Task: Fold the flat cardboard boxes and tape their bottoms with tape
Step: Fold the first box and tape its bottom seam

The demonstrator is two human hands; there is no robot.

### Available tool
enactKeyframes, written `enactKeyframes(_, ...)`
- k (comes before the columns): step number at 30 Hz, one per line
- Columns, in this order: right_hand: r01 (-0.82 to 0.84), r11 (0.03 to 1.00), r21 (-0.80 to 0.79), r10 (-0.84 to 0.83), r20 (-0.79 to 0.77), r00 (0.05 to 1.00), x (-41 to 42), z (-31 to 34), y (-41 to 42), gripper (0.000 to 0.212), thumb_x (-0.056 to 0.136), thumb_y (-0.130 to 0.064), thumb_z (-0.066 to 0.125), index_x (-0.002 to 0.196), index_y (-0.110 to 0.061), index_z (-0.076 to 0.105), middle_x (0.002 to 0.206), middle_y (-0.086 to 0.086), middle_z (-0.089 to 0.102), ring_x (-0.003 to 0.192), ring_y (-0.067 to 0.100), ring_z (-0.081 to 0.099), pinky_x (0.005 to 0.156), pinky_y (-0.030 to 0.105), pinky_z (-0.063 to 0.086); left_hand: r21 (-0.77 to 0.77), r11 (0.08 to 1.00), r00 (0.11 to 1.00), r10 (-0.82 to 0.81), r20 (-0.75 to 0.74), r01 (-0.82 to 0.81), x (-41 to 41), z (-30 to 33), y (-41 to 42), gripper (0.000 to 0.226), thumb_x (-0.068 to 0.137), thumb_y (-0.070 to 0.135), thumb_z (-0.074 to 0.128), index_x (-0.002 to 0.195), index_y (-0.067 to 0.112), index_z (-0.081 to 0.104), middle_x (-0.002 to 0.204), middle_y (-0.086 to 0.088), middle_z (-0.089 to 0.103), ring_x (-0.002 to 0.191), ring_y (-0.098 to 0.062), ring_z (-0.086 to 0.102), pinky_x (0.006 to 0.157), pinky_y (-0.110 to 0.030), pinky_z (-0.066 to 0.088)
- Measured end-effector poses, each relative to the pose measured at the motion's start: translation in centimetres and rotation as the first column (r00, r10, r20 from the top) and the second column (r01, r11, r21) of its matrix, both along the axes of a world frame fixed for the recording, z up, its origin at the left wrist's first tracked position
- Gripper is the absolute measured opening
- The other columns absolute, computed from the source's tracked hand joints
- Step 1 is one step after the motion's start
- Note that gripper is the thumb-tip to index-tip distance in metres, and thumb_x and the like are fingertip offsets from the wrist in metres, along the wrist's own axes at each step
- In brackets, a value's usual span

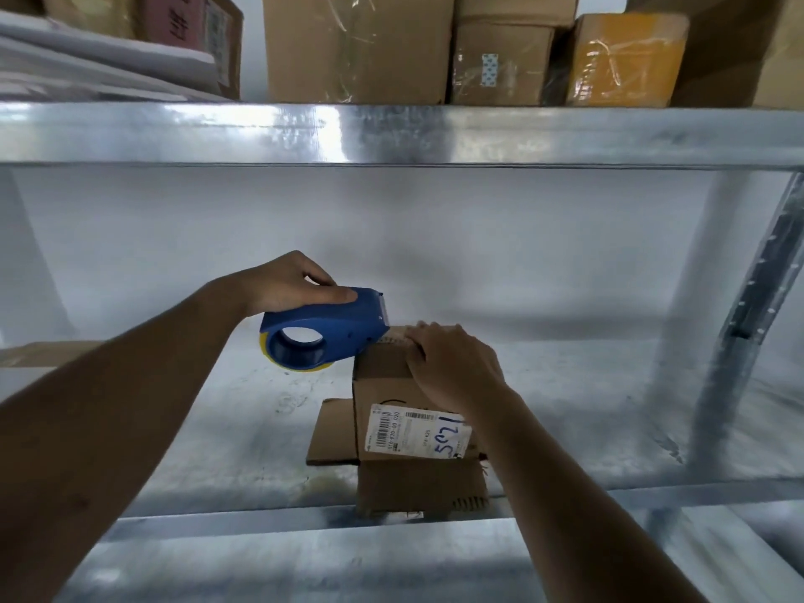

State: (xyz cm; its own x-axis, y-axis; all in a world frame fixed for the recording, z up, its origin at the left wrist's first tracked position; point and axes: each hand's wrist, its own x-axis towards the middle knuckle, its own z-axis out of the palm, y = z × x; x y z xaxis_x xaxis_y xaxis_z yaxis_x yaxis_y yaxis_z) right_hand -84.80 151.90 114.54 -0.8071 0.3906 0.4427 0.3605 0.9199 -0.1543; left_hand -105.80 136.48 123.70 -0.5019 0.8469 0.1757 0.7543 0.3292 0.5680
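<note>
A small brown cardboard box (383,385) stands upright on the metal shelf (217,428), with a white barcode label marked in blue pen on its near side and loose flaps spread at its base. My left hand (291,282) grips a blue tape dispenser (326,330) holding a yellowish tape roll; its cutter end touches the box's top left edge. My right hand (452,359) presses down on the top of the box, fingers curled over the closed flaps.
Several taped cardboard boxes (356,45) sit on the upper shelf, whose beam (391,132) runs overhead. A perforated metal upright (757,306) stands at the right. A flat piece of cardboard (39,352) lies at the far left of the shelf.
</note>
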Motion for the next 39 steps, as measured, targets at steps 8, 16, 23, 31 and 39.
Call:
enactKeyframes(8,0.068,0.996,-0.065,-0.058,0.138,0.989,0.0,0.5,-0.1,0.050,0.111,-0.040,0.026,0.152,-0.022,0.049,0.154,-0.002,0.053,0.137,0.024,0.051,0.107,0.043,0.047,-0.046,0.999,1.000,0.009,0.007,-0.009,-2.0,-1.1,-3.0,0.034,0.084,0.063,0.073,0.088,0.031,0.084,0.085,0.008,0.078,0.087,-0.019,0.074,0.078,-0.034,0.057)
enactKeyframes(16,0.133,0.989,-0.060,-0.115,0.243,0.963,-0.3,2.3,-0.6,0.045,0.110,-0.026,0.031,0.150,-0.013,0.048,0.148,0.006,0.057,0.135,0.026,0.054,0.126,0.045,0.020,-0.071,0.994,0.996,0.083,-0.021,-0.084,-4.3,-1.0,-7.7,0.027,0.084,0.059,0.076,0.090,0.034,0.083,0.088,0.008,0.079,0.086,-0.016,0.075,0.089,-0.043,0.060)
enactKeyframes(23,-0.064,0.988,-0.142,0.064,0.000,0.998,-2.2,2.3,-4.5,0.034,0.101,-0.035,0.045,0.127,-0.037,0.067,0.103,-0.008,0.073,0.094,0.018,0.068,0.068,0.030,0.046,-0.046,0.989,0.988,0.136,-0.067,-0.139,-5.0,-2.2,-7.2,0.025,0.079,0.060,0.081,0.084,0.035,0.082,0.084,0.016,0.076,0.083,-0.009,0.072,0.077,-0.030,0.058)
enactKeyframes(31,-0.017,1.000,0.026,0.013,0.131,0.991,-1.2,0.2,-4.9,0.070,0.096,-0.078,0.026,0.153,-0.042,0.042,0.155,-0.016,0.047,0.141,0.019,0.045,0.106,0.040,0.041,0.019,0.992,0.990,0.127,-0.059,-0.126,-5.9,-3.6,-7.2,0.028,0.078,0.065,0.080,0.085,0.037,0.081,0.085,0.015,0.076,0.084,-0.010,0.073,0.083,-0.037,0.061)
enactKeyframes(39,-0.015,0.999,0.038,0.011,0.110,0.994,-1.6,-0.1,-5.2,0.067,0.097,-0.076,0.030,0.152,-0.042,0.044,0.155,-0.018,0.048,0.139,0.014,0.047,0.105,0.038,0.043,0.042,0.991,0.991,0.132,-0.016,-0.131,-6.3,-4.8,-6.7,0.025,0.078,0.060,0.082,0.081,0.036,0.081,0.082,0.017,0.076,0.081,-0.008,0.072,0.076,-0.030,0.058)
